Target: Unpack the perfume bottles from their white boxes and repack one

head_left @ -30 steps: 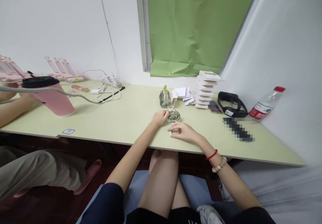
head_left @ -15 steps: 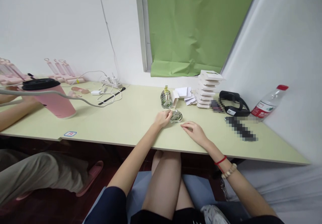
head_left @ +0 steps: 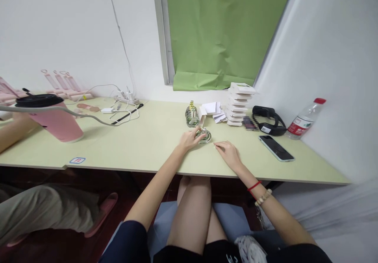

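My left hand [head_left: 190, 139] rests on the pale green table [head_left: 141, 145] with its fingers curled around a small clear glass bottle [head_left: 204, 135] that lies just right of it. My right hand [head_left: 228, 152] lies flat on the table a little right of that bottle, fingers stretched out, holding nothing. A second small glass bottle [head_left: 191, 115] with a yellow-green top stands behind the first.
White slips of paper [head_left: 213, 110], a stack of white boxes [head_left: 239, 103], a black strap device [head_left: 268, 119], a phone [head_left: 276, 148] and a water bottle [head_left: 304, 119] sit to the right. Another person's arm, a pink cup [head_left: 54, 119] and cables [head_left: 121, 107] are on the left.
My right hand has opened from a pinch near the bottle and moved right to lie flat. My left hand stays at the bottle. The view has shifted slightly.
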A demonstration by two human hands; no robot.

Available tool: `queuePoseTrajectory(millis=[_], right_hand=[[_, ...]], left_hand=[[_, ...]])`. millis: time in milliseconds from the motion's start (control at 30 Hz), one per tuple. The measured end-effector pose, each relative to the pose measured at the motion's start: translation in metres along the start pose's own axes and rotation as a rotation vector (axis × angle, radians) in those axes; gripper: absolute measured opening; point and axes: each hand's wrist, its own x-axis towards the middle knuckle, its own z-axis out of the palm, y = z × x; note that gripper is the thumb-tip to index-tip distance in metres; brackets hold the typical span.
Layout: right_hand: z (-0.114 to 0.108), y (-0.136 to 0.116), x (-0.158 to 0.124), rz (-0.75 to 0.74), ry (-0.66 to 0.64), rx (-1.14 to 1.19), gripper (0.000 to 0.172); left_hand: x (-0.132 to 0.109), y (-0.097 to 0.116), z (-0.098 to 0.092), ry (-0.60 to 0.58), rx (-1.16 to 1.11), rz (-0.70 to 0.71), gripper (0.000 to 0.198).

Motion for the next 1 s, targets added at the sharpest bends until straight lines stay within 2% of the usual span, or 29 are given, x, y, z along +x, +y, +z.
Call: queuePoseTrajectory(millis=[233, 400, 567, 733, 867, 1000], right_hand=[[0.003, 0.003, 0.003, 0.078, 0.001, -0.067, 0.023], [0.002, 0.004, 0.001, 0.183, 0.103, -0.115, 0.022], [0.000, 0.004, -0.003, 0.292, 0.123, -0.076, 0.025], [-0.004, 0.004, -0.008, 0.290, 0.166, -0.067, 0.022], [-0.007, 0.001, -0.011, 0.311, 0.239, -0.165, 0.018], [-0.008, 0.000, -0.011, 0.337, 0.171, -0.113, 0.015]], left_hand=[[-0.002, -0.002, -0.003, -0.004, -0.034, -0.076, 0.039], [-0.001, -0.003, -0.005, -0.021, -0.015, -0.126, 0.039], [-0.002, -0.004, -0.005, -0.018, 0.001, -0.132, 0.039], [-0.002, -0.004, -0.004, -0.001, -0.003, -0.107, 0.038], [-0.002, -0.003, -0.005, -0.021, 0.004, -0.121, 0.038], [-0.001, -0.003, -0.004, -0.028, 0.013, -0.127, 0.039]])
